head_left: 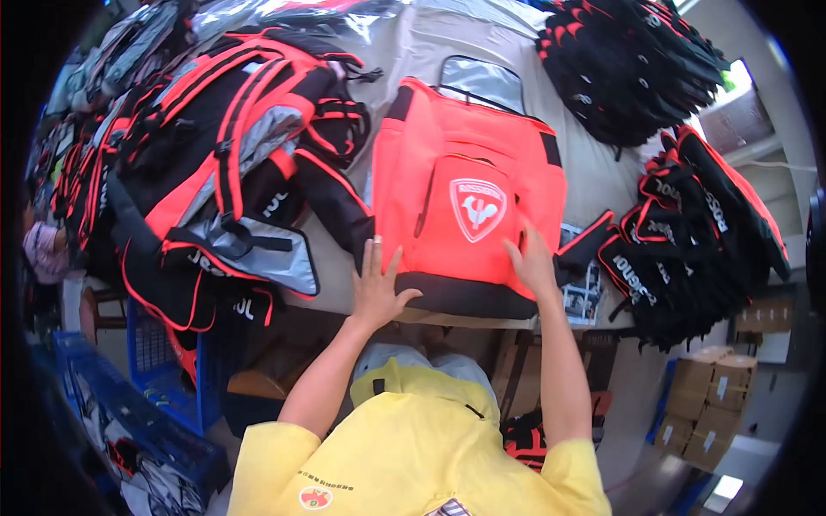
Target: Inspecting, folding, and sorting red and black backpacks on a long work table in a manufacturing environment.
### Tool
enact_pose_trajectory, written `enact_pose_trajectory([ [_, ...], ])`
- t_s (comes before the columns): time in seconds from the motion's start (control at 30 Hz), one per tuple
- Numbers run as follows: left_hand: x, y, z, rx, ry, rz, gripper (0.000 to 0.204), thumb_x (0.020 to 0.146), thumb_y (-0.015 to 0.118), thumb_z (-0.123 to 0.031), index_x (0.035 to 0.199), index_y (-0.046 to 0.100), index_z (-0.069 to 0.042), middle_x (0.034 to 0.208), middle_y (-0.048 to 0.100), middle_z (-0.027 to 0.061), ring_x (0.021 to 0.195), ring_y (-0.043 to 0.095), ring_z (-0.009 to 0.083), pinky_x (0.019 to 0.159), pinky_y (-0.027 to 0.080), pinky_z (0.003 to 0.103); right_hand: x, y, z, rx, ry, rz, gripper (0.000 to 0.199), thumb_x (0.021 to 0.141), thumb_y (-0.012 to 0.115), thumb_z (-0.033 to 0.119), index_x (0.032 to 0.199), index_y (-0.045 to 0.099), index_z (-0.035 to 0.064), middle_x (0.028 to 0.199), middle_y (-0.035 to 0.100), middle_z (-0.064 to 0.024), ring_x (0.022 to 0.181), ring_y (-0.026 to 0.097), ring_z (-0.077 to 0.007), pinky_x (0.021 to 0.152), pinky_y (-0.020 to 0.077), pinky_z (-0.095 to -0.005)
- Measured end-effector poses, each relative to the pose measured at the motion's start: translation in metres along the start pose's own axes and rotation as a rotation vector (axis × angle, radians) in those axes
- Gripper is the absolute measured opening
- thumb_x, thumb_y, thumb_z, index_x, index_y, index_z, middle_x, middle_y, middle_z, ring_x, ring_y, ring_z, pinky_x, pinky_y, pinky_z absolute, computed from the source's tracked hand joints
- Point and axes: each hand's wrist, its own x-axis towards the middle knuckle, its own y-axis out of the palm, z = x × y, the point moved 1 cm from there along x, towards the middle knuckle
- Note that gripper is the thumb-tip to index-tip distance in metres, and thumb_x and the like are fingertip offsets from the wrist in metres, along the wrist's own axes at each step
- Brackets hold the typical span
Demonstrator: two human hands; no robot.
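A bright coral-red backpack with a black base lies flat on the covered table in front of me. Its grey-lined top flap is folded out on the far side. On the front panel is a white-outlined shield emblem. My left hand rests with fingers spread at the near left corner of the pack, against the black base. At the near right side, my right hand lies against the pack's edge, fingers stretched and thumb apart on the red fabric. Neither hand grips anything that I can see.
A heap of black and red backpacks fills the table's left. Stacks of black pieces and black packs stand on the right. Blue crates are below left, cardboard boxes at lower right.
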Motion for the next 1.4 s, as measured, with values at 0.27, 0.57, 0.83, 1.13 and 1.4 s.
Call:
enact_pose_trajectory([
  [0.27,-0.004,0.004,0.015,-0.107,-0.015,-0.098,0.101,0.086,0.08,-0.057,0.166,0.036,-0.015,0.174,0.017,0.0267,0.163,0.015,0.0441,0.118,0.032,0.067,0.103,-0.018,0.102,0.707,0.185,0.265,0.077,0.088,0.088,0.034,0.146,0.053,-0.0026,0.135,0.064,-0.0188,0.121,0.064,-0.025,0.097,0.0536,-0.0398],
  [0.57,-0.003,0.029,-0.005,0.047,-0.13,-0.088,0.101,0.08,0.085,-0.044,0.164,0.038,-0.014,0.174,0.019,0.0255,0.162,0.019,0.0417,0.124,0.025,0.068,-0.206,0.059,0.051,0.077,-0.425,0.268,0.023,0.073,0.071,0.002,0.094,0.069,0.0094,0.085,0.062,-0.0058,0.09,0.062,-0.029,0.085,0.049,-0.0425],
  [0.83,-0.002,0.036,0.012,-0.014,-0.029,-0.115,0.102,0.083,0.083,-0.039,0.166,0.033,-0.01,0.174,0.016,0.0285,0.162,0.017,0.0461,0.122,0.029,0.067,-0.242,0.036,0.063,0.011,-0.275,0.128,0.045,0.072,0.083,0.01,0.115,0.07,0.005,0.113,0.067,-0.0137,0.124,0.061,-0.0351,0.111,0.0482,-0.0483],
  [1.13,0.003,0.036,0.018,-0.005,0.001,-0.194,0.102,0.084,0.082,-0.034,0.168,0.029,-0.013,0.174,0.017,0.0282,0.162,0.017,0.0448,0.119,0.035,0.064,-0.28,0.026,0.031,0.132,0.051,0.113,0.049,0.088,0.084,0.016,0.129,0.062,0.0001,0.127,0.066,-0.0205,0.116,0.066,-0.0395,0.099,0.0555,-0.0433],
  [1.4,0.006,0.012,0.001,-0.042,-0.123,-0.12,0.075,0.091,0.077,-0.031,0.156,0.047,-0.008,0.17,0.03,0.0253,0.161,0.024,0.0445,0.119,0.026,0.074,-0.254,0.023,0.041,0.318,0.268,0.086,0.046,0.092,0.08,0.005,0.133,0.061,-0.0003,0.114,0.068,-0.016,0.099,0.073,-0.027,0.085,0.0596,-0.0346],
])
